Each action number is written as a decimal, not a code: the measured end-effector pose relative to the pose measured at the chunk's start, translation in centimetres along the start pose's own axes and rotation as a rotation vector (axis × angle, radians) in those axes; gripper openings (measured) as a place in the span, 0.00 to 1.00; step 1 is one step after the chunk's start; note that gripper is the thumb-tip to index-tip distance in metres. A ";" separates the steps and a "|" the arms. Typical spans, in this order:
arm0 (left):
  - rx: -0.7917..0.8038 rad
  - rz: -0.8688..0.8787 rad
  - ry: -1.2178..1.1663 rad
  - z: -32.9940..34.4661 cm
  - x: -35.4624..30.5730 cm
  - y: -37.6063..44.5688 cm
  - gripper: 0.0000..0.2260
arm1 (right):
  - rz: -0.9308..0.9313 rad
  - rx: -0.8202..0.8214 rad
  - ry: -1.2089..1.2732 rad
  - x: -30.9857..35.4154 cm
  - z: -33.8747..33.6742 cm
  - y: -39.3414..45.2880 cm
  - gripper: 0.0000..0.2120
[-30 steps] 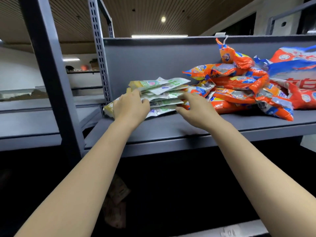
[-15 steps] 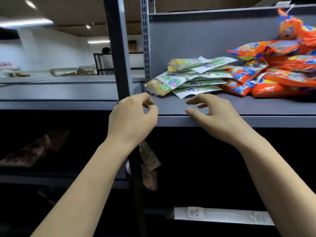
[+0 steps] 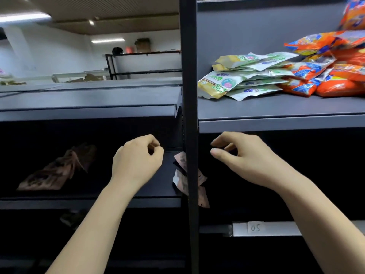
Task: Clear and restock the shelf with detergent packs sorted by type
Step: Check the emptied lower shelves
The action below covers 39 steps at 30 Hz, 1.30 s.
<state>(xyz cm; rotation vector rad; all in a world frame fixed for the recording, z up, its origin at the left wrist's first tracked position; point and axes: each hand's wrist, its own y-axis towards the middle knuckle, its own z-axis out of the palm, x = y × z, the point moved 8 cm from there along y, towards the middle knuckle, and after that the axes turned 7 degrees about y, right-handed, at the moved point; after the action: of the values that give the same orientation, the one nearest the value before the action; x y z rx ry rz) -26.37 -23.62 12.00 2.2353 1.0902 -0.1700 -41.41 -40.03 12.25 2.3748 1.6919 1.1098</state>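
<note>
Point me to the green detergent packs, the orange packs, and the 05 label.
green detergent packs (image 3: 245, 76): head view, middle of the stack.
orange packs (image 3: 335, 62): head view, front face of the pile.
05 label (image 3: 256, 227): head view, on the written digits.

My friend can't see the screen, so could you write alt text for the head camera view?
Two empty hands, left hand and right hand, hang loosely curled below a grey shelf. On it, green-and-gold detergent packs lie stacked beside a heap of orange packs.
</note>
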 end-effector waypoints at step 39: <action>0.412 0.567 0.177 28.4 7.1 12.8 0.27 | 0.805 0.170 -0.606 -7.9 26.7 8.4 0.24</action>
<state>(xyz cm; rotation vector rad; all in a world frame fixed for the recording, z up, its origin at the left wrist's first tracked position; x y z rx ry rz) -7.85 -41.59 -6.84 2.8810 0.4897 0.0527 -21.03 -40.14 -8.51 3.1330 0.6600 0.1594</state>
